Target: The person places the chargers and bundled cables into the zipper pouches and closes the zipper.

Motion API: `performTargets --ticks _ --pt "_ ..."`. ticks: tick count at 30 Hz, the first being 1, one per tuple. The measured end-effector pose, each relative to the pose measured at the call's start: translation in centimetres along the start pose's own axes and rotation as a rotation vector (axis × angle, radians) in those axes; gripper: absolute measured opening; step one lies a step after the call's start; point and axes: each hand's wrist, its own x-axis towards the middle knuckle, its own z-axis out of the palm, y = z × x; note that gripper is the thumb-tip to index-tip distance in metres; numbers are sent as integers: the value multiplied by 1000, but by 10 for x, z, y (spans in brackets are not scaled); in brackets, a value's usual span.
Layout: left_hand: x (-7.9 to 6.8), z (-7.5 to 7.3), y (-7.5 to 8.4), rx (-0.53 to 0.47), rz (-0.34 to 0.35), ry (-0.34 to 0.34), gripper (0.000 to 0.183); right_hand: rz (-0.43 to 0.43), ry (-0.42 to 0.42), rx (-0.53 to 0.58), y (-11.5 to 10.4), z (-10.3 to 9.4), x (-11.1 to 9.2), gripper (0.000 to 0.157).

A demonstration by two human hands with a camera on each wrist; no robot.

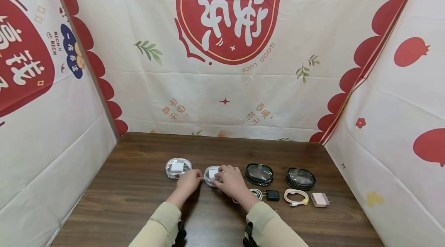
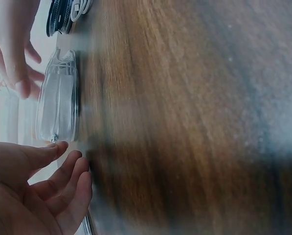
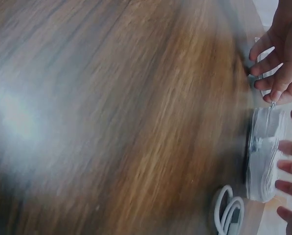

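A clear zippered pouch (image 1: 210, 177) with a white charger inside lies at the middle of the table. At its left end, the thumb and forefinger of my left hand (image 1: 189, 182) pinch the small zipper pull (image 2: 54, 139). The other left fingers are bent loosely below it in the left wrist view. Over the pouch's right part is my right hand (image 1: 231, 180), its fingers spread, with fingertips right at the upper side of the pouch (image 3: 264, 161) in the right wrist view. A second clear pouch (image 1: 177, 167) with a white charger lies just left of my left hand.
Two black-rimmed pouches (image 1: 259, 174) (image 1: 301, 178) lie to the right. Before them are a coiled pale cable (image 1: 256, 193), a black charger (image 1: 272, 195), a cream cable (image 1: 296, 197) and a white charger (image 1: 320, 200). Printed cloth walls (image 1: 222, 85) surround the brown table (image 1: 139, 200).
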Motion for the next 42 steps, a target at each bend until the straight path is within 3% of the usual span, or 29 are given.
performTargets --ticks 5,9,13,23,34,42 --pt "2 1 0 18 22 15 10 -60 -97 21 4 2 2 57" --pt "2 2 0 48 48 21 12 -31 -225 68 4 2 0 69" --pt "-1 4 0 92 89 40 12 0 -296 92 3 2 -5 76" --pt "-10 6 1 72 185 41 15 -5 -294 132 2 4 -11 80" --pt "-14 11 5 45 178 25 16 3 -279 121 5 16 -9 85" --pt "-19 15 15 45 204 32 16 4 -287 114 3 11 -10 88"
